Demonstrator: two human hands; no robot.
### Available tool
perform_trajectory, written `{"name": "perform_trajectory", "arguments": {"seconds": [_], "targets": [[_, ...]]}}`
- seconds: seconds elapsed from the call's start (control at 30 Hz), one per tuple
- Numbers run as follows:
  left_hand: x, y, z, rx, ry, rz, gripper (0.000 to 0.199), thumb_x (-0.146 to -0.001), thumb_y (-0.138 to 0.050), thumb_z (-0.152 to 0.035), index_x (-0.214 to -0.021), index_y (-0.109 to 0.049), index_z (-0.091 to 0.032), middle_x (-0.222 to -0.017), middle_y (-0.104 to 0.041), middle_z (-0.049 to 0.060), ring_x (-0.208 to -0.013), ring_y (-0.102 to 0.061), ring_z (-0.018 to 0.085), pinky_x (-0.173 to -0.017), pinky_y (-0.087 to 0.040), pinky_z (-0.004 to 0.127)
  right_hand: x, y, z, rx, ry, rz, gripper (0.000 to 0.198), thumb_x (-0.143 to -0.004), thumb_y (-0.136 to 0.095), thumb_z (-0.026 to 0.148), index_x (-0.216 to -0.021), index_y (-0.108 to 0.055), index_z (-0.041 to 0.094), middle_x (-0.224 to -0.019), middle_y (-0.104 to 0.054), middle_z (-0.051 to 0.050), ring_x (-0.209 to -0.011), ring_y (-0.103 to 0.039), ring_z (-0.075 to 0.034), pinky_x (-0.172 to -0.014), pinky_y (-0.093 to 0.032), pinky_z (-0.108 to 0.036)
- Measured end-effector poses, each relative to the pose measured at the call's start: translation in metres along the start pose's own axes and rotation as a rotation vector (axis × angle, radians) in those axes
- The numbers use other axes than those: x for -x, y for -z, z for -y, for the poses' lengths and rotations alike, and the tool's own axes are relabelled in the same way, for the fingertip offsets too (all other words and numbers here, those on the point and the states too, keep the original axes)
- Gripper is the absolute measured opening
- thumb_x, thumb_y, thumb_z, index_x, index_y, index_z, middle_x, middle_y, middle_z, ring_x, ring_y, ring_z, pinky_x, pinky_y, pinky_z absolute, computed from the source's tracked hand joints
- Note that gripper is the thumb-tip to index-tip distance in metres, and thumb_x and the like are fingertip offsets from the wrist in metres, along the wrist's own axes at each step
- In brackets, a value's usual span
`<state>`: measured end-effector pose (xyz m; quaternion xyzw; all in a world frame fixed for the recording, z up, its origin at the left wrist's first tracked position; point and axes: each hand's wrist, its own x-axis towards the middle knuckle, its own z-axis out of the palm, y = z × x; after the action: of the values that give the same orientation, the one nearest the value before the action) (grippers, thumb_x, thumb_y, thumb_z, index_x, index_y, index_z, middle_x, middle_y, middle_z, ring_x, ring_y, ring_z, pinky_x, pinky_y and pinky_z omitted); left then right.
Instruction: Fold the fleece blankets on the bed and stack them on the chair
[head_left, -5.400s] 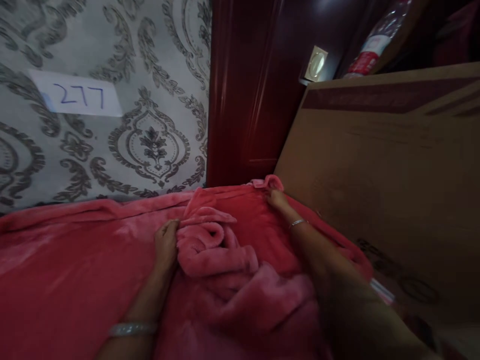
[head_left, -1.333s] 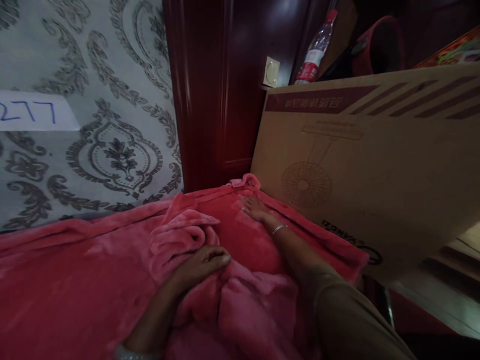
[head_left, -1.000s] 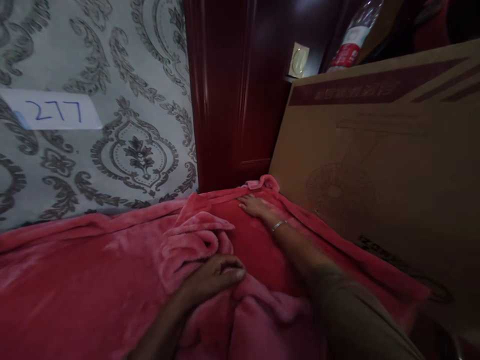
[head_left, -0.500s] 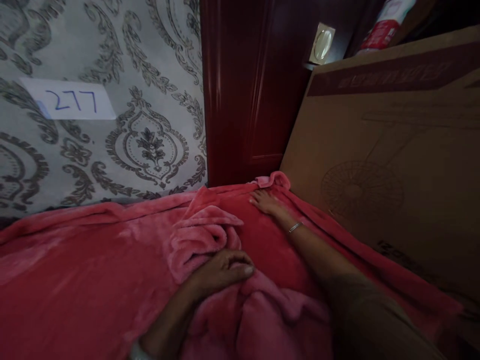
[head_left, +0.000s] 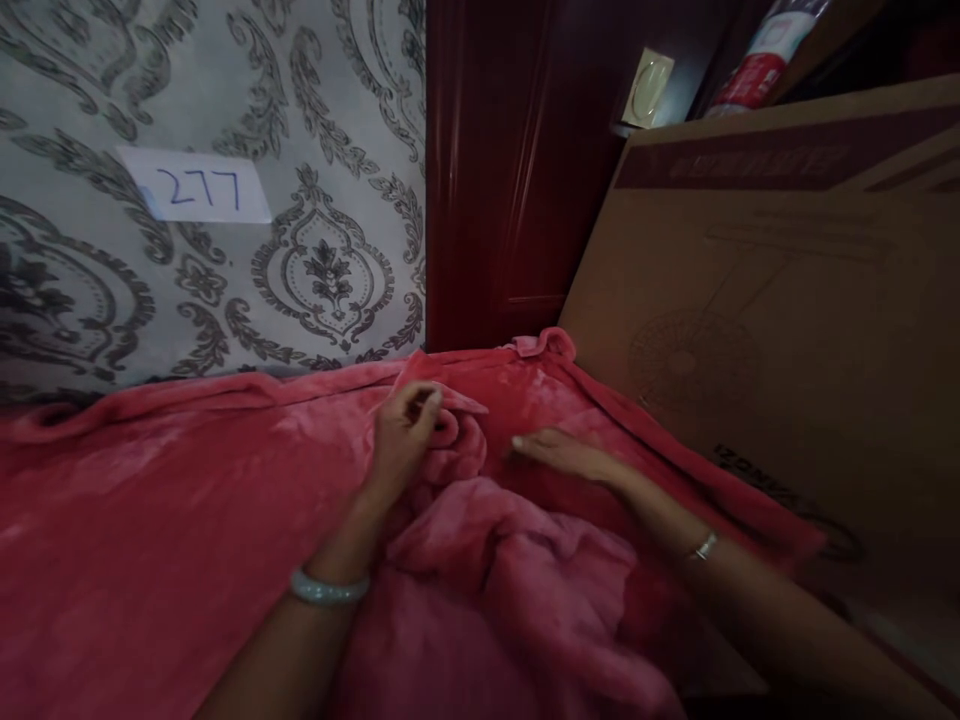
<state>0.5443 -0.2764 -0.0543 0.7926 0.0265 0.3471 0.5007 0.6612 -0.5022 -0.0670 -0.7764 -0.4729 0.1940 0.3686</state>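
A pink-red plush blanket (head_left: 517,570) lies bunched in thick folds over a flat spread of the same red plush (head_left: 187,540). My left hand (head_left: 401,435), a pale bangle on its wrist, is at the far end of the bunched folds. Its fingers curl in, with thumb and forefinger tips close together at a fold's edge; the other fingertips are hidden. To the right, my right hand (head_left: 562,452) is just over the flat red plush, fingers stretched leftward and slightly blurred. It holds nothing visible and wears a thin metal bracelet.
Patterned wallpaper (head_left: 322,270) with a paper marked 277 (head_left: 202,187) rises behind. Beside it stands a dark red door (head_left: 495,170). A large cardboard box (head_left: 787,270) borders the right side, with a red-and-white bottle (head_left: 765,60) at its upper edge.
My left hand has moved forward from the middle folds to their far end. My right hand has drawn back toward me from the far corner. The view has shifted slightly.
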Motion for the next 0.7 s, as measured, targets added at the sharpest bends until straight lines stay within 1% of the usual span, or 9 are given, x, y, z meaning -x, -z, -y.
{"name": "perform_trajectory", "arguments": {"seconds": [0.07, 0.13, 0.2, 0.27, 0.33, 0.4, 0.53, 0.6, 0.7], "targets": [[-0.01, 0.012, 0.008, -0.28, -0.023, -0.087, 0.029, -0.081, -0.065, -0.039, -0.102, -0.069, -0.019, -0.116, -0.07, 0.013, -0.117, -0.058, 0.032, -0.106, -0.041, 0.048, 0.019, -0.006, 0.021, -0.024, 0.035, 0.123, 0.049, -0.094, -0.048, 0.061, -0.097, -0.072, 0.018, -0.091, -0.071, -0.003, -0.084, -0.061, -0.018, -0.076, -0.049, -0.03], [-0.018, 0.022, 0.021, -0.492, 0.051, 0.028, 0.042, -0.069, -0.076, -0.036, -0.108, -0.069, -0.02, -0.123, -0.068, 0.015, -0.124, -0.054, 0.038, -0.108, -0.038, 0.053, 0.03, -0.016, 0.036, 0.049, 0.02, 0.211, 0.04, -0.09, -0.058, 0.055, -0.097, -0.07, 0.018, -0.086, -0.068, -0.001, -0.076, -0.057, -0.015, -0.067, -0.044, -0.026], [-0.022, 0.031, 0.035, -0.595, 0.198, 0.171, 0.043, -0.065, -0.078, -0.035, -0.105, -0.071, -0.021, -0.113, -0.071, 0.015, -0.115, -0.06, 0.04, -0.101, -0.043, 0.054, 0.035, -0.026, 0.043, 0.113, -0.019, 0.219, 0.03, -0.087, -0.061, 0.047, -0.085, -0.066, 0.017, -0.074, -0.06, 0.003, -0.065, -0.047, -0.011, -0.059, -0.037, -0.024], [-0.024, 0.039, 0.046, -0.586, 0.311, 0.191, 0.03, -0.066, -0.076, -0.033, -0.093, -0.072, -0.02, -0.092, -0.074, 0.013, -0.101, -0.066, 0.038, -0.091, -0.048, 0.049, 0.037, -0.033, 0.043, 0.101, -0.042, 0.178, 0.029, -0.087, -0.058, 0.043, -0.072, -0.058, 0.018, -0.065, -0.051, 0.005, -0.06, -0.04, -0.009, -0.056, -0.032, -0.023], [-0.025, 0.046, 0.055, -0.406, 0.351, 0.072, 0.019, -0.065, -0.074, -0.031, -0.079, -0.07, -0.019, -0.073, -0.07, 0.008, -0.09, -0.067, 0.034, -0.084, -0.051, 0.043, 0.041, -0.03, 0.037, 0.011, -0.048, 0.065, 0.032, -0.087, -0.057, 0.045, -0.068, -0.054, 0.019, -0.063, -0.049, 0.005, -0.06, -0.04, -0.01, -0.057, -0.034, -0.023], [-0.026, 0.049, 0.06, -0.077, 0.349, -0.089, 0.017, -0.065, -0.074, -0.033, -0.073, -0.067, -0.019, -0.067, -0.067, 0.005, -0.085, -0.067, 0.029, -0.078, -0.052, 0.037, 0.048, -0.018, 0.028, -0.099, -0.073, -0.163, 0.034, -0.084, -0.058, 0.051, -0.072, -0.057, 0.019, -0.067, -0.055, 0.003, -0.062, -0.046, -0.012, -0.06, -0.039, -0.024], [-0.028, 0.044, 0.063, 0.545, 0.348, -0.336, 0.024, -0.074, -0.069, -0.036, -0.089, -0.068, -0.017, -0.086, -0.073, 0.005, -0.086, -0.067, 0.02, -0.078, -0.055, 0.03, 0.074, 0.015, 0.011, -0.296, -0.176, -0.7, 0.045, -0.078, -0.061, 0.061, -0.096, -0.067, 0.021, -0.085, -0.07, -0.002, -0.077, -0.062, -0.019, -0.07, -0.05, -0.029], [-0.03, 0.041, 0.065, 0.77, 0.355, -0.429, 0.023, -0.075, -0.068, -0.028, -0.096, -0.067, -0.018, -0.094, -0.074, 0.004, -0.091, -0.067, 0.018, -0.085, -0.055, 0.028, 0.086, 0.02, 0.01, -0.366, -0.216, -0.764, 0.049, -0.078, -0.061, 0.063, -0.103, -0.068, 0.022, -0.09, -0.073, -0.004, -0.085, -0.066, -0.023, -0.078, -0.053, -0.033], [-0.033, 0.044, 0.072, 0.881, 0.436, -0.503, 0.016, -0.077, -0.062, -0.02, -0.093, -0.066, -0.019, -0.093, -0.074, 0.003, -0.098, -0.067, 0.018, -0.093, -0.054, 0.029, 0.095, 0.008, 0.024, -0.396, -0.191, -0.621, 0.054, -0.079, -0.065, 0.061, -0.116, -0.066, 0.022, -0.11, -0.073, -0.007, -0.104, -0.067, -0.025, -0.091, -0.053, -0.037]]}}
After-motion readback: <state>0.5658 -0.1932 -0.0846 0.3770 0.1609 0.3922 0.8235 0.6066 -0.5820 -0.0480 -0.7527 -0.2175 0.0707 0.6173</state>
